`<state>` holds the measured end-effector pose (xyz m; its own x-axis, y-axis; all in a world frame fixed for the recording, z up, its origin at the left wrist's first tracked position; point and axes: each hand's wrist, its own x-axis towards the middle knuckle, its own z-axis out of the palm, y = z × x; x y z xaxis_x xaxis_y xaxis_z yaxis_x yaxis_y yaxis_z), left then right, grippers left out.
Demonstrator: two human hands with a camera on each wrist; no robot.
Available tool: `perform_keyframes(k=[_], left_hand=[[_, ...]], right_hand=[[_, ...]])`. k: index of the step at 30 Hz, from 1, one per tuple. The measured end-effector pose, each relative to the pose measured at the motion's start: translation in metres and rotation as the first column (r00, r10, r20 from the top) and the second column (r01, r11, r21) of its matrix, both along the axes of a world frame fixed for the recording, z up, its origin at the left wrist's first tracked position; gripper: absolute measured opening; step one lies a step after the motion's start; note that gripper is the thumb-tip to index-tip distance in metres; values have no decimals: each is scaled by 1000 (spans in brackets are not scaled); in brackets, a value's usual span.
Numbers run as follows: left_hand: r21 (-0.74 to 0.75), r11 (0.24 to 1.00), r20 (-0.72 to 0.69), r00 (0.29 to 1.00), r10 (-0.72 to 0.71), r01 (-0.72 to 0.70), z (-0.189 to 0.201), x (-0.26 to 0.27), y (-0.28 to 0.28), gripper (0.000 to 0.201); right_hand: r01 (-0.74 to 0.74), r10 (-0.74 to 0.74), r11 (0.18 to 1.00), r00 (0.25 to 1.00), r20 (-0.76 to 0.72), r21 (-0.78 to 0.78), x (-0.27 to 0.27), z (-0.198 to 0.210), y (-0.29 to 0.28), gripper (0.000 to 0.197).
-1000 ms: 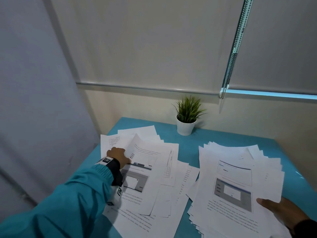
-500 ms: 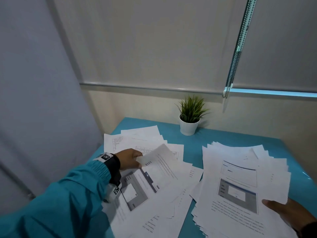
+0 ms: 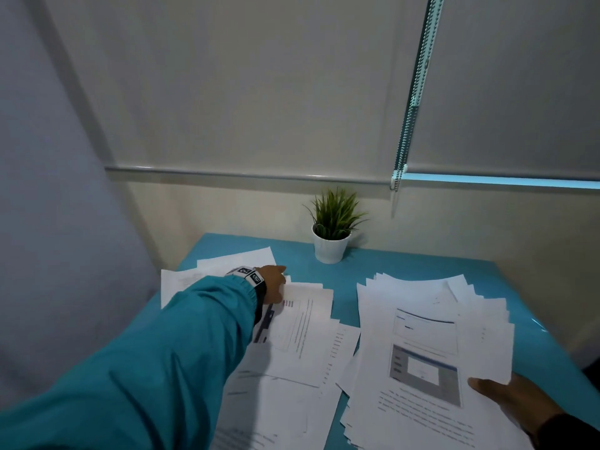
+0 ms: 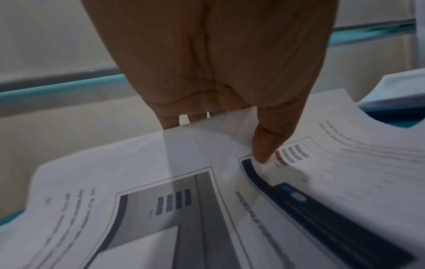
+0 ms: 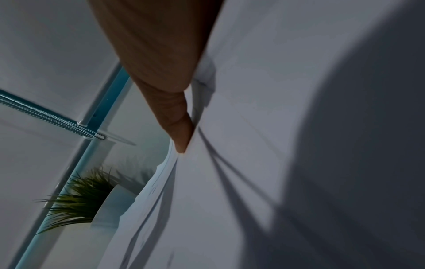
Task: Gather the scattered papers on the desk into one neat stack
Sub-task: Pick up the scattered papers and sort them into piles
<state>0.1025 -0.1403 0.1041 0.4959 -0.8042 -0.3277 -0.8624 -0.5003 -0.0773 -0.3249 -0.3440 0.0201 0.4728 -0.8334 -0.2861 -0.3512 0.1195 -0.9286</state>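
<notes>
A thumb (image 4: pixel 264 145) presses down on a printed sheet (image 4: pixel 299 182) while the other fingers curl under its far edge, the left hand (image 3: pixel 272 284) pinching paper at the far end of the scattered papers (image 3: pixel 292 352) on a teal desk (image 3: pixel 389 264). From that pinch the loose sheets fan back toward the person, overlapping at odd angles beneath a teal sleeve (image 3: pixel 162 352), with a few more pages (image 3: pixel 233 258) lying just beyond the fingertips. Across a strip of bare desk the right hand (image 3: pixel 513 397) clamps the near corner of a thick, ragged bundle (image 3: pixel 422 336), thumb (image 5: pixel 179 127) on top; the fingers beneath are hidden. A small potted plant (image 3: pixel 331 228) stands well past both hands by the wall, under a roller blind (image 3: pixel 503 76) and its bead chain (image 3: pixel 412 102). The gathering looks roughly half done: one pile is collected, one spread is left. The step in hand appears to be picking up the left spread. The next move likely calls for drawing the pinched sheets together without creasing them, carrying them onto the bundle, then squaring the uneven edges.
</notes>
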Motion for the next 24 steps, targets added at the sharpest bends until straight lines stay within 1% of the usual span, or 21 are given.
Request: perform_keyframes(k=[2,3,4,5,6,8,9,10,11,12,13,14,15,16,17,18,20,21,22,23,24], left_hand=[[50,999,5,1000,22,-22,-8,-1,-7,65],[50,998,24,999,30,-31,-11,-2,-8,64],[31,999,41,999,27,-29,-15,-2,-8,62],[10,1000,60,998,12,-13,-18,-1,-8,58],[-12,1000,84,996,-6,7,-20,-1,-8,52],[-92,995,107,994,-22,32,-17,1,-5,41],[-141,990,96,995,-10,24,-13,3,-1,35],[-199,980,69,998,1,13,-6,5,3,31],[-287,958,24,999,25,-17,1,9,8,28],[-395,917,-28,998,54,-60,11,12,13,27],[-512,850,-77,993,93,-120,22,16,19,28],[-635,750,-136,982,131,-188,36,17,27,31],[-731,628,-223,963,152,-269,46,26,36,35],[-794,502,-316,938,139,-342,56,34,46,41],[-819,388,-412,904,114,-422,64,45,58,48],[-818,308,-486,870,84,-486,64,61,70,53],[-773,224,-595,801,70,-594,53,85,97,59],[-731,212,-651,756,66,-649,46,87,109,57],[-690,220,-694,716,70,-690,37,81,119,52],[-651,245,-721,687,96,-718,41,57,128,47],[-626,316,-709,689,150,-713,34,42,136,47]], right_hand=[[-2,2,1000,1000,19,4,3,16,11,71],[15,-15,1000,1000,19,5,3,17,11,58],[13,-13,1000,999,38,15,4,18,11,52],[12,-12,1000,999,39,17,4,22,13,51],[1,-2,1000,999,40,23,5,22,14,61],[12,-12,1000,999,43,-14,3,16,10,91],[-2,4,1000,999,38,-29,2,16,10,91],[-22,23,999,999,38,-24,2,16,10,78],[-24,25,999,999,34,-30,3,20,14,56],[-21,23,999,998,57,-34,2,18,10,39],[-12,14,999,998,55,-44,1,18,9,34],[-30,31,999,997,65,-19,0,16,8,37],[-37,39,999,997,63,-25,0,17,10,44],[-38,40,999,997,71,-24,0,16,10,52],[-30,31,1000,997,70,-7,0,16,11,54],[-26,25,1000,997,76,11,0,14,11,47],[-9,8,1000,998,62,11,0,16,12,34],[5,-6,1000,998,60,15,-1,17,12,32],[2,-4,1000,997,74,31,-3,15,11,32],[4,-8,999,996,84,50,-3,12,10,34],[-1,-6,998,995,101,68,-2,12,10,39]])
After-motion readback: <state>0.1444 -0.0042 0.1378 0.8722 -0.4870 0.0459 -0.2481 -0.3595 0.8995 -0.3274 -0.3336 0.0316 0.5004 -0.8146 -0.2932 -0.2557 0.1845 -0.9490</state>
